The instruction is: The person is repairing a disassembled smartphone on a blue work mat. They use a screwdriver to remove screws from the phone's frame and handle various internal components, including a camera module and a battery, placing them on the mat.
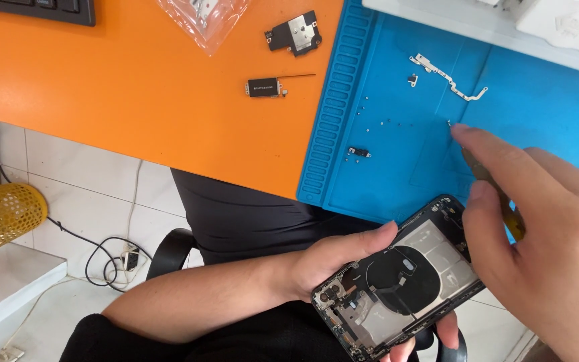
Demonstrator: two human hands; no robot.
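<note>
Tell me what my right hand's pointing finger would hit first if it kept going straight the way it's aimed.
The right hand points its fingertip up-left across the blue mat. A tiny screw lies just ahead, so it would likely meet that first, though the finger's height above the mat is unclear.

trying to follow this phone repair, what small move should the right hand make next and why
Probably press the fingertip down on the tiny screw to lift it off the blue mat. The right hand, gripping a screwdriver, has its forefinger at that screw, while the left hand holds the opened phone ready below.
</note>
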